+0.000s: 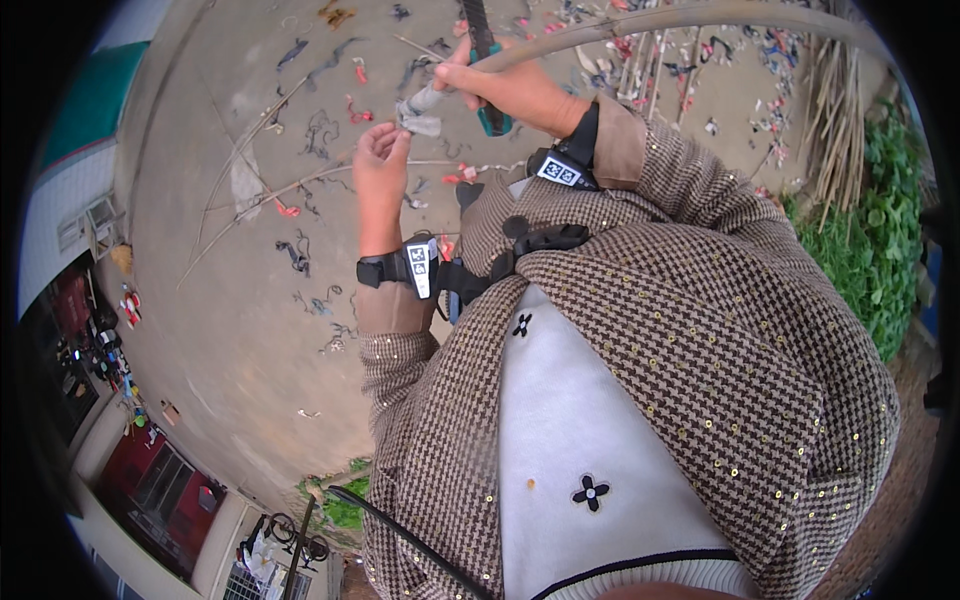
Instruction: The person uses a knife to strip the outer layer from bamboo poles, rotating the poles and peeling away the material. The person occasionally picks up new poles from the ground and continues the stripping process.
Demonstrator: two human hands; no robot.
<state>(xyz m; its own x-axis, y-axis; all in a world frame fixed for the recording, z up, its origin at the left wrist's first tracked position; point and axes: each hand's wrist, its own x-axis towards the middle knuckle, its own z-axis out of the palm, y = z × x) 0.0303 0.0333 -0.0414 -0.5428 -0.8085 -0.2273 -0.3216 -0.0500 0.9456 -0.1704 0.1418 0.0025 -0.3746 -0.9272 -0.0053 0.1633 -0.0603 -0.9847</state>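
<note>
Pale cloth (pixel 424 124) wraps the end of a tan pole (pixel 640 27), just left of the right hand (pixel 525 95), which clamps the pole and a teal-handled tool (pixel 493 120). Left hand (pixel 380 165) fingers meet the cloth; whether they pinch it, I cannot tell.

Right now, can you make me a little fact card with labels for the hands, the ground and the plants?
Left hand: by a pale strip at the left end of a long pole; touching or not is hard to tell
Right hand: gripping the pole and a teal-handled tool
Ground: grey-brown, scattered with red and dark scraps
Plants: green, leafy, at picture right
</note>
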